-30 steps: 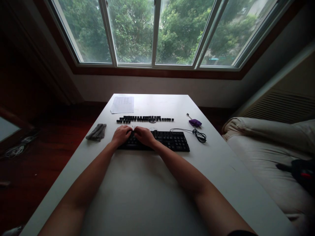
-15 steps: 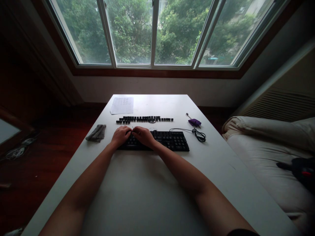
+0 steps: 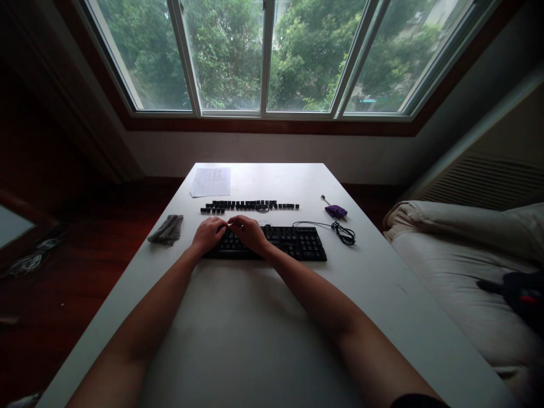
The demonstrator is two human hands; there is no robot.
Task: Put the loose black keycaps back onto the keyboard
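A black computer keyboard (image 3: pixel 293 242) lies across the white table in front of me, and my forearms reach over it. My left hand (image 3: pixel 208 234) is at its upper left corner, with fingers bent and closed, the thumb towards the right hand. Just to the right, my right hand (image 3: pixel 250 232) pinches over the keyboard's left part, its fingertips almost meeting those of the left. Whatever sits between the fingertips is too small to make out. Behind the keyboard stand rows of loose black keycaps (image 3: pixel 242 205). A small clear round thing (image 3: pixel 263 209) lies among them.
A grey cloth (image 3: pixel 168 230) lies on the left of the white table (image 3: pixel 255 317). Printed paper (image 3: pixel 211 182) is at the back left. On the right are a purple brush-like item (image 3: pixel 336 211) and a coiled cable (image 3: pixel 345 234). A pale sofa (image 3: pixel 463 255) stands beyond the right edge.
The fingertips of my right hand have risen slightly off the keys, towards the left thumb. My left hand has barely moved, and the keyboard and keycaps stay in place.
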